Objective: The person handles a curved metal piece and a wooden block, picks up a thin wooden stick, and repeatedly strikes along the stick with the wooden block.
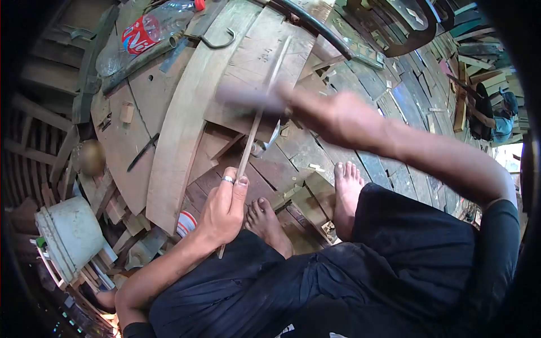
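Observation:
My left hand (222, 211), with a ring on one finger, is closed around a thin wooden strip (248, 147). The strip slants up and away, its far end over a wooden board (265, 53). Smeared by motion, my right hand (341, 119) is closed on a greyish tool (248, 98) that crosses the strip's upper half. The blur hides the tool's exact kind and whether it touches the strip. Left of the strip lies a long curved plank (183, 124).
A plastic bottle (143, 35), a metal hook (218, 40) and a dark thin blade (143, 152) lie at upper left. A pale container (72, 236) stands at lower left. My bare feet (346, 188) rest near wood scraps. Another person (502, 118) is at far right.

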### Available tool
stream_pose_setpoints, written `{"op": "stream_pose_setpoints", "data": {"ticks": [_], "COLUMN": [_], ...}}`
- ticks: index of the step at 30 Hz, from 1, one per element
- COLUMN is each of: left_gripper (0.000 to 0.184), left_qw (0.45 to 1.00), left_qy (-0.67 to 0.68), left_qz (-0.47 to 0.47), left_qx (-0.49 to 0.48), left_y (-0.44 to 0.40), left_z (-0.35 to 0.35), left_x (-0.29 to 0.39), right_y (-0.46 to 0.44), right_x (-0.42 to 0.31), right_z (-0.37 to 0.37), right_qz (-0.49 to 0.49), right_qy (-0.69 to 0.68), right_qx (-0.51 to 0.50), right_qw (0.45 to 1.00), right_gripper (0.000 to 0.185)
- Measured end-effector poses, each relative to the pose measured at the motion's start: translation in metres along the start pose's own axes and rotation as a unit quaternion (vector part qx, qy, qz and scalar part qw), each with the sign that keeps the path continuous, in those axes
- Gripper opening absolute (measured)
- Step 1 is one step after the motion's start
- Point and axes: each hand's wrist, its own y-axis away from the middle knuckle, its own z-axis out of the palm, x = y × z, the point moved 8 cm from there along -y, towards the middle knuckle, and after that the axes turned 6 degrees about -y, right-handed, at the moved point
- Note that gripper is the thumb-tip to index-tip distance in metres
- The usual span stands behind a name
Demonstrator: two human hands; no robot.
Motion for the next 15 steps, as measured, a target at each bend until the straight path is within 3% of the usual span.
{"op": "stream_pose_setpoints", "data": {"ticks": [2, 3, 4, 5, 7, 8, 10, 11, 12, 14, 15], "left_gripper": [0.026, 0.025, 0.025, 0.025, 0.026, 0.026, 0.025, 0.025, 0.025, 0.025, 0.025], "left_qw": [1.0, 1.0, 1.0, 1.0, 1.0, 1.0, 1.0, 1.0, 1.0, 1.0, 1.0], "left_qy": [-0.008, 0.0, 0.008, 0.007, 0.001, 0.003, -0.001, -0.002, 0.005, 0.01, 0.01], "left_qz": [-0.008, -0.004, 0.002, 0.003, -0.006, -0.005, -0.004, -0.005, 0.002, 0.011, -0.004], "left_qx": [-0.001, 0.001, 0.008, 0.009, 0.001, 0.003, -0.005, -0.006, 0.002, 0.013, 0.001], "left_y": [-0.001, -0.002, -0.002, -0.001, 0.0, 0.0, -0.002, -0.004, -0.004, -0.003, -0.003], "left_z": [0.001, 0.0, -0.002, -0.004, -0.006, -0.005, -0.002, -0.002, -0.002, -0.004, -0.005], "left_x": [-0.002, 0.0, 0.003, 0.006, 0.009, 0.008, 0.005, 0.005, 0.006, 0.007, 0.006], "right_y": [0.001, 0.001, -0.007, -0.012, -0.017, -0.015, -0.003, -0.004, -0.005, -0.013, -0.018], "right_x": [-0.024, -0.01, 0.028, 0.034, 0.059, 0.045, -0.008, -0.024, -0.007, 0.04, 0.053], "right_z": [0.009, -0.011, -0.019, -0.023, -0.048, -0.029, -0.001, -0.001, 0.002, -0.028, -0.046], "right_qz": [-0.089, -0.129, -0.012, -0.013, 0.124, 0.037, -0.015, -0.066, -0.063, -0.05, 0.119], "right_qy": [0.084, 0.072, 0.082, 0.084, 0.086, 0.109, 0.019, 0.109, 0.104, 0.084, 0.066], "right_qx": [-0.108, -0.003, 0.028, 0.03, 0.103, 0.102, -0.039, -0.065, -0.068, 0.127, 0.105], "right_qw": [0.987, 0.989, 0.996, 0.996, 0.983, 0.988, 0.999, 0.99, 0.99, 0.987, 0.985], "right_gripper": [0.062, 0.063, 0.062, 0.062, 0.056, 0.056, 0.056, 0.057, 0.057, 0.061, 0.063]}}
